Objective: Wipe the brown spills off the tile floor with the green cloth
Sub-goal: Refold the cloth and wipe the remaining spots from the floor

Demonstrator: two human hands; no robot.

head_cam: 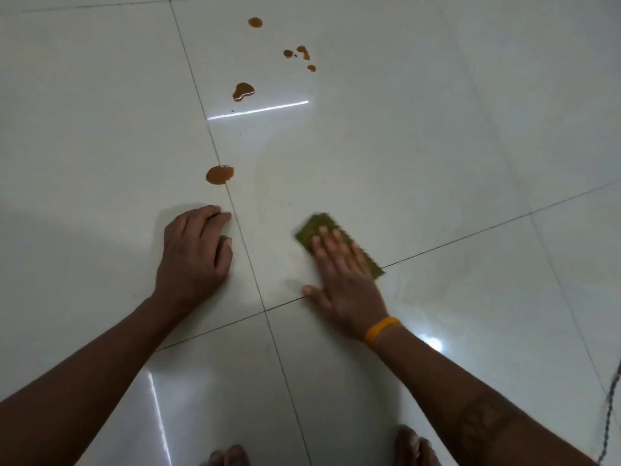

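A green cloth (319, 227) lies flat on the white tile floor (420, 146). My right hand (342, 277), a yellow band on its wrist, presses on the cloth with straight, spread fingers; both look motion-blurred. My left hand (193, 253) rests on the floor to the left with its fingers curled under, holding nothing. A round brown spill (219, 174) sits on the grout line just beyond my left hand. Farther off lie a heart-shaped spill (243, 91), a cluster of small drops (300, 55) and a single drop (255, 22).
My bare toes (415, 447) show at the bottom edge. A dark cord (610, 415) runs along the right edge. Dark grout lines cross the glossy tiles, and lamp glare streaks the floor near the heart-shaped spill.
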